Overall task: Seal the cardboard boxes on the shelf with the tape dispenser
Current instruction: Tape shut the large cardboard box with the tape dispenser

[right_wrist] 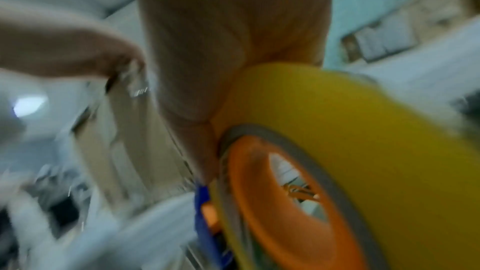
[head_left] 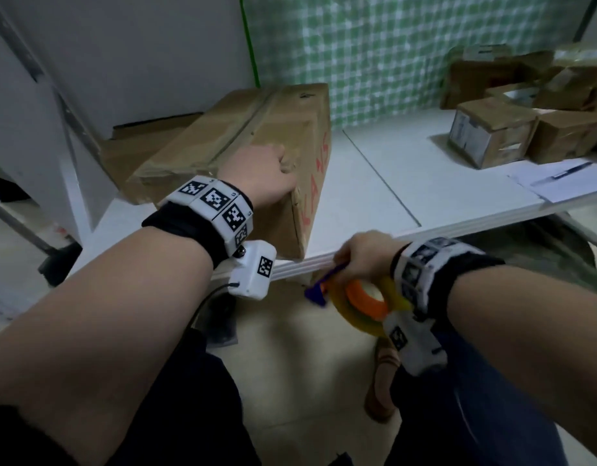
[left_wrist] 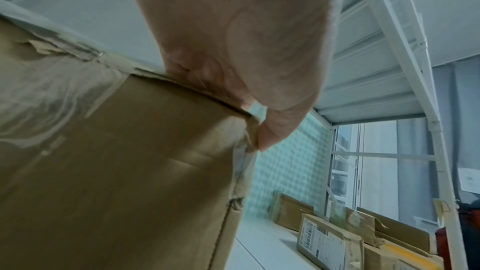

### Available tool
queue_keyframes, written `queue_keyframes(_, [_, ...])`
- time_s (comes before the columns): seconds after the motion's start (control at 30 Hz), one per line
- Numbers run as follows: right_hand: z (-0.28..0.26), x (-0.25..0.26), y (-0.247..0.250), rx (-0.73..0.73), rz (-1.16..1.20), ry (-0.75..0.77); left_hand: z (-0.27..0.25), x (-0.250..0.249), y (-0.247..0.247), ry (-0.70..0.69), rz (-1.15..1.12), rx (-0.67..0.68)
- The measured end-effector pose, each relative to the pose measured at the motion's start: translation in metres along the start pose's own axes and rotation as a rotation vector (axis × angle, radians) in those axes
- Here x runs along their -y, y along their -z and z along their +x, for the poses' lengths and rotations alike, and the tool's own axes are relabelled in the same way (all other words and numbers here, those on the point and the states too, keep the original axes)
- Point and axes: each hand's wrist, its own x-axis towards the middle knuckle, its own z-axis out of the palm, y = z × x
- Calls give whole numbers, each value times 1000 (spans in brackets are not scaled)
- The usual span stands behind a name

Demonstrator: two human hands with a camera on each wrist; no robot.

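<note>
a: why is the left hand on the big cardboard box?

b: to steady it, i'd say. the hand lies over the box's near top corner, wrist bent down, thumb hooked over the edge and pressing the side — the left wrist view shows the thumb tip against the torn corner. the fingers are curled over the top, so it grips the box rather than resting flat.

a: and the tape dispenser?

b: in the right hand, held low, below the front edge of the shelf and just right of the left wrist. the fingers are wrapped round it; the yellow roll on its orange hub hangs under the palm, the blue front end points toward the box. the right wrist view is blurred, so the hand looks to be in motion.

a: is the box sealed?

b: a worn strip of tape runs along its top seam beyond the left hand; whether it holds, i can't tell. the dispenser isn't touching the box yet.

a: other boxes?

b: smaller boxes sit far to the right of both hands on the same shelf — well apart.
</note>
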Motion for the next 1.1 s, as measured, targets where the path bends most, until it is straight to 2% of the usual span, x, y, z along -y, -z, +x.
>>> queue_keyframes(0.07, [-4, 5, 17, -67, 97, 8, -2, -3, -1, -4, -5, -24])
queue_keyframes(0.27, [-6, 6, 64, -57, 140, -6, -7, -7, 1, 14, 1, -46])
queue_keyframes(0.47, [-12, 4, 95, -263, 151, -70, -6, -4, 1, -21, 16, -39])
queue_keyframes(0.67, [3, -9, 88, -467, 220, -142, -2, 14, 6, -99, 22, 192])
queue_keyframes(0.73, [11, -11, 81, -468, 278, -168, -2, 17, 5, -121, 58, 205])
queue_keyframes(0.9, [35, -8, 72, -420, 301, -206, 1, 17, -3, -100, 53, 107])
queue_keyframes(1.0, [43, -4, 72, -385, 241, -159, 3, 17, -6, -89, 34, 86])
queue_keyframes(1.1, [49, 1, 65, -339, 85, -96, 3, 12, -7, -79, 23, 59])
